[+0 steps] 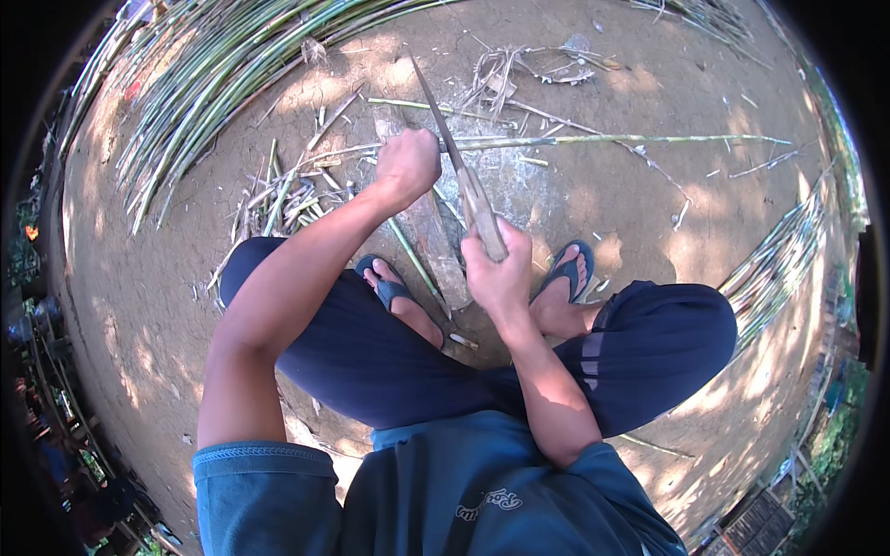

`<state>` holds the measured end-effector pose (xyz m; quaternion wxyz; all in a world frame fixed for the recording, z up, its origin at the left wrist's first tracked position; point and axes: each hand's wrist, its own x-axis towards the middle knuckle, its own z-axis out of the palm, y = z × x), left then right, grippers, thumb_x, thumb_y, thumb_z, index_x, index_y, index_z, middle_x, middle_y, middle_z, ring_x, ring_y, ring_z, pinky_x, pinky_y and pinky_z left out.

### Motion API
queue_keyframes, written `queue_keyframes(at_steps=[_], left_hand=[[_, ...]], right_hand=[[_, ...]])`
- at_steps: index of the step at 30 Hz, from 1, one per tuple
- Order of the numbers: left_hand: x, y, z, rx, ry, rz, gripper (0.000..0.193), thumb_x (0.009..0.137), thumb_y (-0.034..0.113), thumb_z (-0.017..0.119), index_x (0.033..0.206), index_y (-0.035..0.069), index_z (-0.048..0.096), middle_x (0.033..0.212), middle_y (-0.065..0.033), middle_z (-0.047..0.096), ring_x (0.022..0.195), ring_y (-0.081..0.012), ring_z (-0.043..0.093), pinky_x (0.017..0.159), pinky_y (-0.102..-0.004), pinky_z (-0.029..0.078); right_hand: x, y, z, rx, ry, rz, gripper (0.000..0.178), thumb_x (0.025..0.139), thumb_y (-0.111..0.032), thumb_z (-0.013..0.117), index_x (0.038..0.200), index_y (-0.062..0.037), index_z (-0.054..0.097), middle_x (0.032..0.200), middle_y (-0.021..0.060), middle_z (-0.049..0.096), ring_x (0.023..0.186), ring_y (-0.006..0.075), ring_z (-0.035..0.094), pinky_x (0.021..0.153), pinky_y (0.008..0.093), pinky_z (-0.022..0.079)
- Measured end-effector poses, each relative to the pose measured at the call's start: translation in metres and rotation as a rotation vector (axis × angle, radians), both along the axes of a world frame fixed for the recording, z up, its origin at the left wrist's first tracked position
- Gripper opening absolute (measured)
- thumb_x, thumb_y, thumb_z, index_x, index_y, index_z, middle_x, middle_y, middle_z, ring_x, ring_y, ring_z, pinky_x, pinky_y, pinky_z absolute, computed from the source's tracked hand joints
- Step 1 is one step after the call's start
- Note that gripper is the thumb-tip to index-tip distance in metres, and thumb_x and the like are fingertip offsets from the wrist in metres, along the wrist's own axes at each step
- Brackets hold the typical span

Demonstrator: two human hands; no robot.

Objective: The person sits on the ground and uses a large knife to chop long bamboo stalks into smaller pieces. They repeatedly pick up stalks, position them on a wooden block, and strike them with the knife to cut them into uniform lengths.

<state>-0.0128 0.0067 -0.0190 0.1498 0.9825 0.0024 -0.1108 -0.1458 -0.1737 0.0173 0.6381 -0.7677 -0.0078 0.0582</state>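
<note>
My right hand [499, 269] is wrapped round the wooden handle of a machete [436, 109], whose long dark blade slants up and away to the left. In my left hand [408, 169], closed in a fist, is a thin green cane stalk [612, 139] that stretches far to the right. The blade crosses the stalk just right of my left fist; whether it touches cannot be made out. Beneath my hands a worn wooden plank [428, 236] lies on the ground between my sandalled feet.
Cut cane pieces [295, 202] are heaped left of the plank. A large bundle of long canes [213, 93] lies at the far left, another bundle [774, 255] at the right. Dry husks and twigs [505, 79] are scattered ahead on the bare earth.
</note>
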Motion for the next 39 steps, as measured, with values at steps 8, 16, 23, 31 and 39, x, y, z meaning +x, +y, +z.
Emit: queue_keyframes(at_steps=[8, 16, 23, 31, 39], left_hand=[[-0.006, -0.013, 0.000, -0.019, 0.009, -0.012, 0.016, 0.076, 0.002, 0.057, 0.083, -0.007, 0.070, 0.083, -0.0312, 0.066, 0.082, -0.0436, 0.068, 0.076, -0.0496, 0.055], [-0.001, -0.007, 0.000, -0.017, -0.042, 0.017, 0.017, 0.078, 0.003, 0.057, 0.082, -0.008, 0.069, 0.079, -0.0322, 0.065, 0.078, -0.0445, 0.068, 0.074, -0.0504, 0.055], [0.004, -0.006, -0.002, -0.066, -0.156, 0.142, 0.017, 0.079, 0.005, 0.057, 0.081, -0.005, 0.070, 0.078, -0.0317, 0.065, 0.078, -0.0439, 0.068, 0.076, -0.0505, 0.055], [-0.002, -0.010, -0.006, 0.008, -0.104, 0.055, 0.015, 0.076, 0.004, 0.058, 0.080, -0.006, 0.069, 0.081, -0.0291, 0.066, 0.079, -0.0430, 0.068, 0.073, -0.0489, 0.056], [-0.006, -0.014, -0.004, 0.090, -0.018, 0.026, 0.016, 0.077, 0.001, 0.060, 0.087, -0.003, 0.072, 0.086, -0.0258, 0.069, 0.085, -0.0384, 0.070, 0.075, -0.0462, 0.057]], right_hand=[[0.006, -0.003, 0.005, 0.047, 0.134, -0.080, 0.007, 0.075, -0.004, 0.060, 0.078, 0.0025, 0.060, 0.060, 0.0084, 0.056, 0.059, 0.0115, 0.058, 0.056, 0.0274, 0.044], [-0.016, -0.009, 0.013, 0.013, -0.009, -0.096, 0.003, 0.080, -0.003, 0.062, 0.082, -0.0004, 0.061, 0.065, -0.0003, 0.054, 0.061, 0.0059, 0.052, 0.054, 0.0239, 0.040], [-0.025, -0.013, 0.022, 0.025, 0.035, 0.000, 0.008, 0.076, -0.004, 0.061, 0.083, 0.0012, 0.061, 0.063, 0.0049, 0.056, 0.060, 0.0113, 0.058, 0.055, 0.0278, 0.042], [-0.012, -0.011, 0.005, -0.034, -0.045, -0.059, 0.011, 0.077, -0.001, 0.058, 0.087, 0.0023, 0.062, 0.067, 0.0014, 0.055, 0.063, 0.0068, 0.054, 0.058, 0.0242, 0.041], [-0.026, -0.010, 0.007, -0.048, 0.066, 0.019, 0.005, 0.078, -0.002, 0.061, 0.082, 0.0004, 0.061, 0.066, 0.0013, 0.056, 0.061, 0.0077, 0.054, 0.055, 0.0253, 0.042]])
